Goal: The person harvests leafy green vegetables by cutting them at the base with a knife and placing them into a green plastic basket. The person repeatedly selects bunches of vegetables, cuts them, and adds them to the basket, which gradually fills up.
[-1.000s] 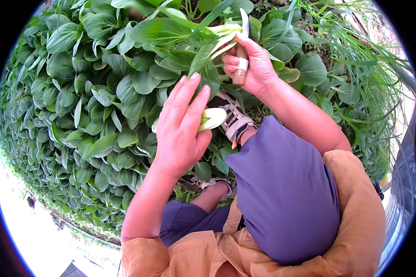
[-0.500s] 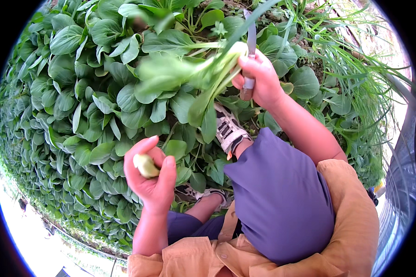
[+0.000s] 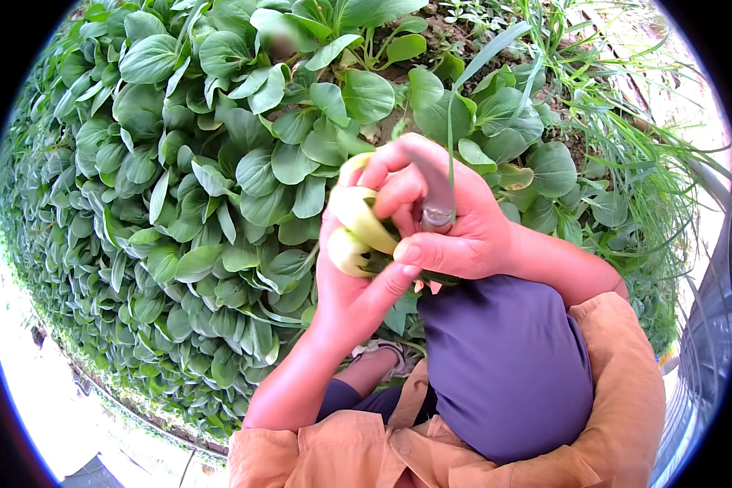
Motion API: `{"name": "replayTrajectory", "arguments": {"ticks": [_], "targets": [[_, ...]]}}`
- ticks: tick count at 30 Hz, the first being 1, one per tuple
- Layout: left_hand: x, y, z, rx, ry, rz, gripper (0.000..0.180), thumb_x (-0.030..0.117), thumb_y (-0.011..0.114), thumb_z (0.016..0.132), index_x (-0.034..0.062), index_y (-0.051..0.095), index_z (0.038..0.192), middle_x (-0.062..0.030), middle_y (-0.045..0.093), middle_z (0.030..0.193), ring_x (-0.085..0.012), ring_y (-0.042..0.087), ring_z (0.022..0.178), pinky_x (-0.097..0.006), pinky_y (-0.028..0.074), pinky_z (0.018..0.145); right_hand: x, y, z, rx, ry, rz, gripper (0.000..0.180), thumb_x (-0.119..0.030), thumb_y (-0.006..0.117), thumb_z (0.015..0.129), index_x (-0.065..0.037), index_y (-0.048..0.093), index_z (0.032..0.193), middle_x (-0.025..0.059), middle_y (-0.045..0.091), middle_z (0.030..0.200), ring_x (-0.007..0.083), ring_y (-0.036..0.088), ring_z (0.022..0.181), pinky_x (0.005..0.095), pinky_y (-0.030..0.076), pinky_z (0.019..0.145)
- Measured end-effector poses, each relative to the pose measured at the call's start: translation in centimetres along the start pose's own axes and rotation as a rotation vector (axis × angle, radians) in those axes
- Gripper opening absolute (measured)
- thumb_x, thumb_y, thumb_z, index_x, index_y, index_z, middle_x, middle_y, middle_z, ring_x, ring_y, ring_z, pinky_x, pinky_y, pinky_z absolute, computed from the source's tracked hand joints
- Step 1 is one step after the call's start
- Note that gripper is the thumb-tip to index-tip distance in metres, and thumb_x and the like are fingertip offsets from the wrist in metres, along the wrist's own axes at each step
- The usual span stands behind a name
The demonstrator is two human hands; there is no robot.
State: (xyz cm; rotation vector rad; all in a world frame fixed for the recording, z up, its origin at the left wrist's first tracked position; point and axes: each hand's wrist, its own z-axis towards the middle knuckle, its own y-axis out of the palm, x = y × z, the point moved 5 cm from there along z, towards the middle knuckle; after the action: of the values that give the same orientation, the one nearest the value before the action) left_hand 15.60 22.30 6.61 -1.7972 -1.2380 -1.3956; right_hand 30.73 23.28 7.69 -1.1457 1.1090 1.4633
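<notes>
Above a dense bed of broad-leaved green bok choy plants, a cut head of bok choy with pale green stalks is held at chest height between both hands. The left hand is cupped beneath the pale base, its fingers curled up around the stalks and its thumb pressed in from below. The right hand is closed round the handle of a small knife with a grey metal blade, the blade lying against the top of the stalks while the index finger and thumb also pinch at the vegetable. Both grips look firm; neither hand is spread.

Trimming of the harvested head is judged to be the step in hand, with the base being cleaned of outer stalks. A short, controlled stroke of the blade away from the left fingers would be called for next, since they lie just beside the edge.

Both forearms are raised from the lower edge and bent inward, wrists meeting over a knee clad in purple-grey cloth. Rolled tan sleeves are seen at the elbows.
</notes>
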Motion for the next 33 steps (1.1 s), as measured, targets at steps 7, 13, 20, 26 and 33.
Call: {"name": "replayTrajectory", "arguments": {"ticks": [7,13,20,26,33], "targets": [[-1.8,-8.0,0.9,0.282,-0.116,-0.827,0.058,0.026,0.056,0.096,0.0000,0.036,0.144,-0.0115,0.058,0.116,-0.0259,0.057,0.109,-0.042,0.046,0.098,3.1,-3.1,-0.5,0.365,0.544,0.244,0.028,-0.027,0.045,0.104,-0.002,0.057,0.108,0.0066,0.059,0.098,0.0077,0.047,0.063,0.0228,0.040,0.059],[-1.5,-14.7,-0.1,0.360,0.045,-1.042,0.050,0.031,0.054,0.097,0.0008,0.048,0.137,-0.0133,0.059,0.126,-0.0266,0.054,0.120,-0.043,0.040,0.109,6.1,-1.0,-2.5,0.216,0.606,0.175,0.021,-0.027,0.059,0.098,-0.006,0.056,0.103,-0.0001,0.058,0.088,0.0024,0.048,0.063,0.0193,0.041,0.057],[-0.6,-17.2,-1.9,0.560,0.112,-0.667,0.049,0.032,0.054,0.095,0.0010,0.049,0.133,-0.0158,0.050,0.138,-0.0286,0.049,0.127,-0.049,0.037,0.111,7.3,-0.3,-2.9,0.100,0.598,0.190,0.019,-0.026,0.053,0.100,-0.007,0.058,0.102,-0.0013,0.057,0.083,0.0022,0.047,0.063,0.0190,0.040,0.057],[0.1,-15.7,-1.9,0.244,0.179,-0.602,0.052,0.027,0.061,0.085,0.0039,0.053,0.131,-0.0186,0.041,0.148,-0.0418,0.025,0.143,-0.054,0.018,0.119,10.4,0.6,-4.5,-0.225,0.696,-0.058,0.024,-0.027,0.050,0.101,-0.005,0.057,0.107,-0.0008,0.052,0.077,0.0063,0.047,0.066,0.0238,0.042,0.060],[-0.9,-11.1,-2.5,0.057,-0.130,-0.470,0.056,0.015,0.067,0.079,-0.0024,0.048,0.129,-0.0246,0.059,0.125,-0.0399,0.057,0.120,-0.049,0.044,0.103,15.9,-5.3,-4.2,0.619,0.909,0.098,0.050,-0.024,0.046,0.101,-0.012,0.031,0.148,0.0060,0.063,0.105,0.0093,0.051,0.062,0.0251,0.046,0.054]]}}
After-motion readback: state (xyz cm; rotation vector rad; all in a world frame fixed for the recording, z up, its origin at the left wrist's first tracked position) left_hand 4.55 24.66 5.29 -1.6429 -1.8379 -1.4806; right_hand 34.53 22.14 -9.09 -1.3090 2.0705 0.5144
